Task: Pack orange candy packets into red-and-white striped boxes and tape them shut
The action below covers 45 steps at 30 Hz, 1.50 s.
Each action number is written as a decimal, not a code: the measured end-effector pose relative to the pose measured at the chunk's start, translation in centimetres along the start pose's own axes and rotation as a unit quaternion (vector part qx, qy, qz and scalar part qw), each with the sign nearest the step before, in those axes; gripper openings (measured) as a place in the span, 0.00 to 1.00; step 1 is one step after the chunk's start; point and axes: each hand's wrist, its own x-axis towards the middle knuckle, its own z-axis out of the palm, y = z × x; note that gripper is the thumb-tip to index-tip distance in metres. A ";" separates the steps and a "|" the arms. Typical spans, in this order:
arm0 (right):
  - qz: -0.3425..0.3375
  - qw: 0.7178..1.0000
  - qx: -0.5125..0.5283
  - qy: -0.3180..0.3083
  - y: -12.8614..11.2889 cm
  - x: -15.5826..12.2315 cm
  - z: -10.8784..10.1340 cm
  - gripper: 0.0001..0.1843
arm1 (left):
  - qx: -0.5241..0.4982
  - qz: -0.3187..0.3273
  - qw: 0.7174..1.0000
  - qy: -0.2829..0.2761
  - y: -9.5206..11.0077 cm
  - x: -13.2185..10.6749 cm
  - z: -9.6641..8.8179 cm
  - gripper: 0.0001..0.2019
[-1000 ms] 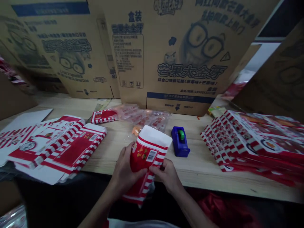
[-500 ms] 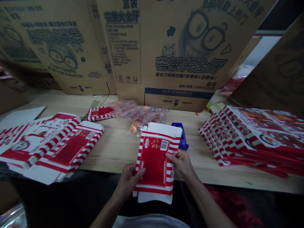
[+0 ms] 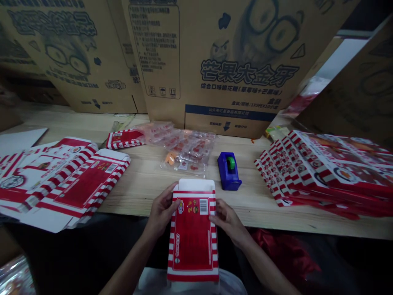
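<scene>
A red-and-white striped carton [image 3: 193,237] is between my hands at the table's front edge, its printed red panel up and a white flap pointing away from me. My left hand [image 3: 162,211] grips the carton's upper left side, thumb on the front. On the right edge, near the barcode, my right hand [image 3: 229,221] holds it with the thumb in front and fingers behind. Beyond my right hand stands a blue tape dispenser [image 3: 229,174] with a green roll. Clear plastic packs of small orange and red sweets [image 3: 187,149] lie past the carton.
Flattened striped cartons [image 3: 89,184] are piled at left, and a stack of filled-out striped boxes [image 3: 325,172] stands at right. Another striped carton [image 3: 125,138] lies beside the packs. Large brown cardboard boxes [image 3: 215,69] wall off the table's back.
The carton has come lower and closer to me, and its near-end flap no longer shows. My left hand has moved up its side. The tape dispenser is now fully visible.
</scene>
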 end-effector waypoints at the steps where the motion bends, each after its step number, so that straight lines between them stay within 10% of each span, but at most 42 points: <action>1: -0.031 0.999 -0.009 0.041 0.0 0.2 -0.3 0.23 | -0.006 -0.001 1.000 -0.004 -0.2 0.1 -0.1 0.32; 12: -0.155 0.956 -0.221 0.117 0.4 3.6 -2.5 0.13 | 0.014 -0.057 0.998 0.026 -1.8 2.3 -0.1 0.12; 17: -0.116 0.977 -0.132 0.123 0.0 4.1 -2.7 0.16 | -0.009 -0.044 0.996 0.070 -1.9 3.3 0.6 0.15; 35: -0.133 0.965 -0.224 0.025 -1.4 2.9 -2.2 0.13 | 0.189 -0.008 0.980 -0.062 -0.1 2.2 -0.6 0.10; 45: -0.150 0.930 -0.326 0.084 -2.4 2.8 -1.9 0.09 | 0.244 -0.009 0.967 -0.076 1.9 2.3 0.6 0.07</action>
